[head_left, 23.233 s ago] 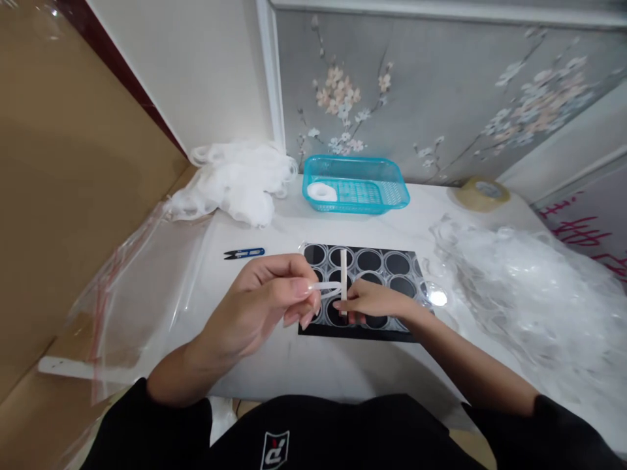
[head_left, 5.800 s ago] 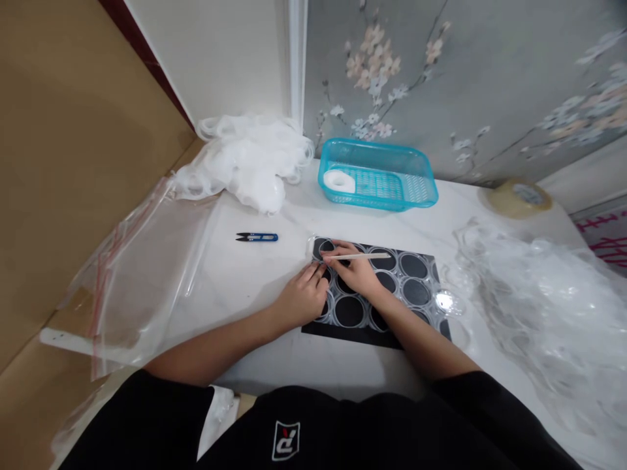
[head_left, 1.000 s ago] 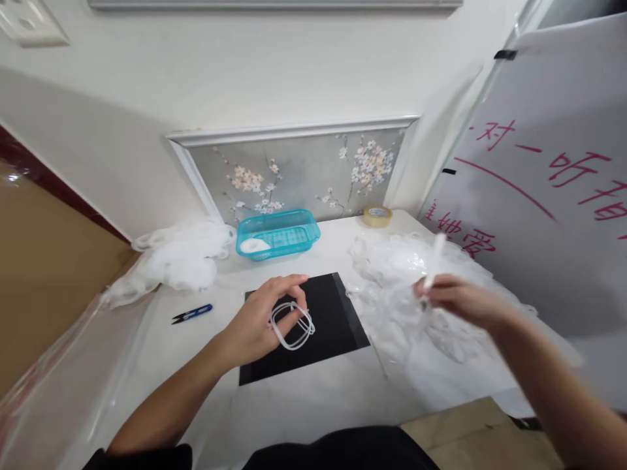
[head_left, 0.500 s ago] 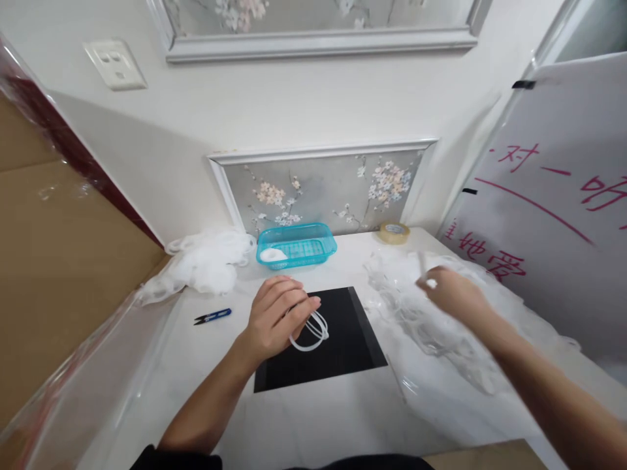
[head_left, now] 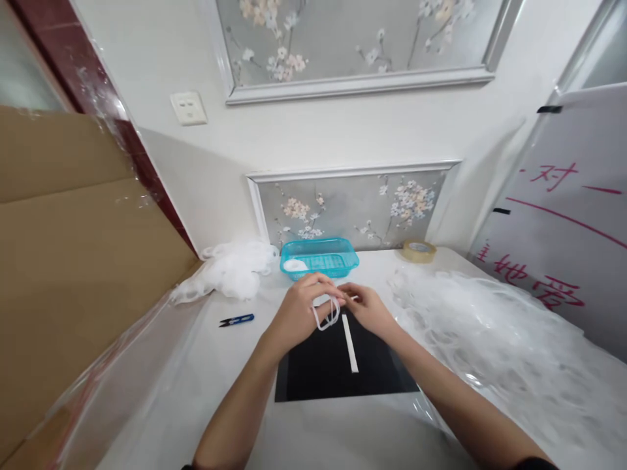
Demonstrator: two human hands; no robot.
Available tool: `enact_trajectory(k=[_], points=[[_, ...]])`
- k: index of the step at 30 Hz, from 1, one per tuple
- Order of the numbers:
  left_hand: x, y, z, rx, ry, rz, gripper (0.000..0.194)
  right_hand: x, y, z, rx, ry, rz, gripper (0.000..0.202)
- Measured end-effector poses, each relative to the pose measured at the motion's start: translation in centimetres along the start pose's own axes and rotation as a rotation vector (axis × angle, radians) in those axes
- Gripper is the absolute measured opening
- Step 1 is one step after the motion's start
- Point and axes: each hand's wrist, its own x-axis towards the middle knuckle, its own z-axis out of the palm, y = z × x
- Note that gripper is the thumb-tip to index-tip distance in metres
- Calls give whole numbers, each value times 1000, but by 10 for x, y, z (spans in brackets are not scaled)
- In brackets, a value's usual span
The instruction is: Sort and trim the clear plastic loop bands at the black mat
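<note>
My left hand (head_left: 298, 308) is raised over the far edge of a black mat (head_left: 337, 369) and grips a small bunch of white plastic rings (head_left: 327, 314) that hang from its fingers. My right hand (head_left: 368, 307) meets it from the right, fingertips pinching at the same rings. A white flat stick (head_left: 349, 343) lies lengthwise on the mat just below both hands.
Blue thread snips (head_left: 236, 320) lie left of the mat. A turquoise basket (head_left: 319, 256) stands behind the hands, a white pile of rings (head_left: 230, 269) to its left, a tape roll (head_left: 418, 250) to its right. Clear plastic rings (head_left: 494, 333) heap on the right. Cardboard (head_left: 73, 241) rises at left.
My right hand has come back from the clear heap on the right to join the left hand at the rings. The white stick now lies on the mat. The camera has tilted up.
</note>
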Motion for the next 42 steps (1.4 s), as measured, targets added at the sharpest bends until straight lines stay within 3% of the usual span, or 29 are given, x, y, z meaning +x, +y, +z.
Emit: enact_trajectory(k=[3, 5, 8, 10, 13, 16, 18, 20, 22, 26, 29, 31, 33, 37, 39, 42], points=[[-2, 0, -6, 181, 84, 58, 9, 4, -40, -9, 378, -109, -57, 51], [-4, 3, -9, 271, 123, 89, 10, 0, -57, -9, 471, -202, -76, 49], [-6, 5, -12, 382, 114, 109, 11, -7, -61, -2, 511, -228, -22, 38], [-6, 3, -12, 437, 37, 109, 12, -10, -55, 1, 578, -202, 29, 33], [-7, -4, -13, 366, -190, 48, 9, -9, -45, -5, 821, -115, 97, 27], [-10, -17, -14, 178, -414, -96, 41, -6, -38, -18, 1072, -39, 192, 23], [-13, -24, -14, 159, -469, -173, 53, -4, -35, -23, 1118, -14, 261, 16], [-14, -26, -11, 231, -410, -198, 45, -4, -34, -23, 1069, -13, 314, 9], [-15, -22, -7, 265, -247, -174, 29, -6, -34, -19, 1016, -30, 304, 12], [-14, -6, 4, 166, 89, -138, 13, -17, -40, -10, 1010, -51, 86, 27], [-15, 6, 8, 132, 225, -121, 17, -25, -45, -5, 944, 24, -57, 26], [-16, 13, 8, 73, 197, -81, 17, -28, -47, -2, 797, 127, -91, 22], [-16, 20, 6, 15, 60, -54, 15, -28, -49, 1, 607, 205, -68, 26], [-13, 23, -8, -36, -227, -3, 14, -24, -54, 0, 396, 188, 2, 48], [-11, 11, -19, -36, -229, -16, 16, -24, -58, -5, 378, 162, 15, 57], [-20, -30, -35, 162, -148, -201, 28, -27, -61, -18, 358, 119, 26, 59]])
